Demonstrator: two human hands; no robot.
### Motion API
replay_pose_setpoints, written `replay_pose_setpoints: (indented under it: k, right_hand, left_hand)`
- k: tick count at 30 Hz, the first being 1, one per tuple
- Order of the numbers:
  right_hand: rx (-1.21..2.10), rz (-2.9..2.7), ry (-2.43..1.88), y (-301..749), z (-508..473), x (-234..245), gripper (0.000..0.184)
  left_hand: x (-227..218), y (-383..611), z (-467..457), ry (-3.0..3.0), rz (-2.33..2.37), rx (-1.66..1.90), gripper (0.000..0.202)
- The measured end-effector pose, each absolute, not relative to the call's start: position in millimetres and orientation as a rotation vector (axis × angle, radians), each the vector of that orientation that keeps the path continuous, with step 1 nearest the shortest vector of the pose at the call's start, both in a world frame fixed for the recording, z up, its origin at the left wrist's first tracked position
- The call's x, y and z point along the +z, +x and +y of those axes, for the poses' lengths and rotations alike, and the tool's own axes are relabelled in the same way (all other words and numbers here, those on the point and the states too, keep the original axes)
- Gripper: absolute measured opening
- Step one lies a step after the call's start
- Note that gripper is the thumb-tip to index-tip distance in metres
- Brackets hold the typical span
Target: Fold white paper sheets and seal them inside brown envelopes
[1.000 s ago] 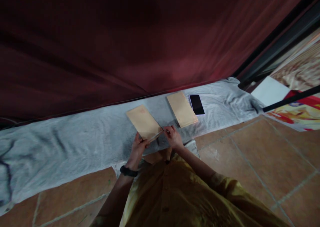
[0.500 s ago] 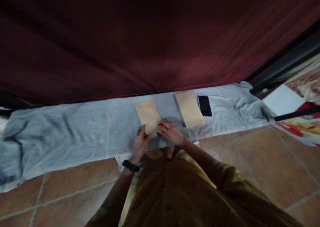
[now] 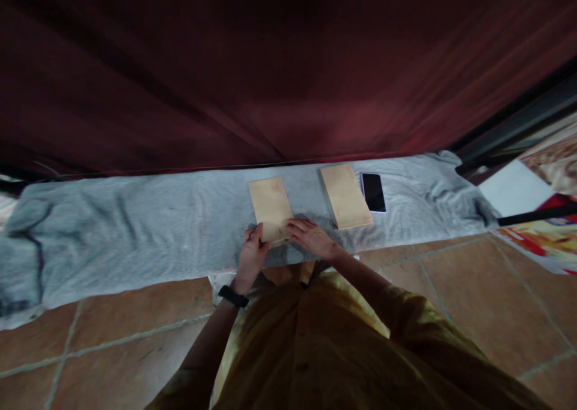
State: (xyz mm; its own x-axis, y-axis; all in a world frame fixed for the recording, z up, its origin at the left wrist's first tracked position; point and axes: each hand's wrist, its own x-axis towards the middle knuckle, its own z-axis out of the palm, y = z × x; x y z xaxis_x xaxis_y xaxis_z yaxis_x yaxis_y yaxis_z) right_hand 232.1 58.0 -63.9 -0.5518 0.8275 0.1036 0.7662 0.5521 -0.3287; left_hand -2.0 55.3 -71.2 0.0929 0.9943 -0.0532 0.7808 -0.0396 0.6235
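Note:
A tan envelope (image 3: 270, 202) lies flat on a grey towel (image 3: 148, 223) spread along the floor. My left hand (image 3: 250, 256), with a black band on its wrist, pinches the envelope's near left corner. On the near right edge of the same envelope rests my right hand (image 3: 312, 238), its fingers stretched flat and pressing down. A second tan envelope (image 3: 345, 195) lies to the right, apart from both hands. Beside it sits a black phone (image 3: 374, 192), screen dark.
A dark red curtain (image 3: 270, 73) hangs down to the towel's far edge. Brown floor tiles (image 3: 473, 290) run along the near side. At the right are a white sheet (image 3: 509, 187), colourful printed paper (image 3: 541, 241) and a dark bar (image 3: 536, 214).
A second ago both hands held the envelope's near end lifted. It now lies flat, with my right hand spread over its edge. The view has shifted slightly.

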Motion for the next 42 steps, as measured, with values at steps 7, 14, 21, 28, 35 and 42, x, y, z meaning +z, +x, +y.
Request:
replay_pose_setpoints:
  k: [7, 14, 21, 28, 35, 42]
  right_hand:
    - [0.328, -2.573, -1.311, 232.0, 58.4, -62.5, 0.029]
    - [0.421, -2.485, -1.326, 233.2, 59.3, -71.1, 0.026]
    - [0.517, -2.38, -1.3, 237.1, 56.1, -78.8, 0.032]
    - [0.556, -2.198, -1.363, 230.7, 55.1, -88.3, 0.017]
    - [0.494, -2.178, -1.459, 218.4, 52.4, -89.1, 0.019]
    - [0.482, -2.167, -1.51, 214.8, 54.3, -83.0, 0.02]
  left_hand:
    - [-60.9, 2.9, 41.1, 2.274, 1.668, 0.492, 0.048]
    - [-66.3, -0.5, 39.3, 2.396, 1.559, 0.55, 0.037]
    - [-67.9, -0.1, 35.0, 2.429, 1.58, 0.507, 0.034]
    - [-68.2, 1.4, 38.4, 2.378, 1.613, 0.617, 0.028]
    - [-63.2, 9.7, 38.2, 2.337, 1.745, 0.542, 0.03]
    - [-74.6, 21.3, 14.9, 2.528, 1.474, 0.449, 0.044]
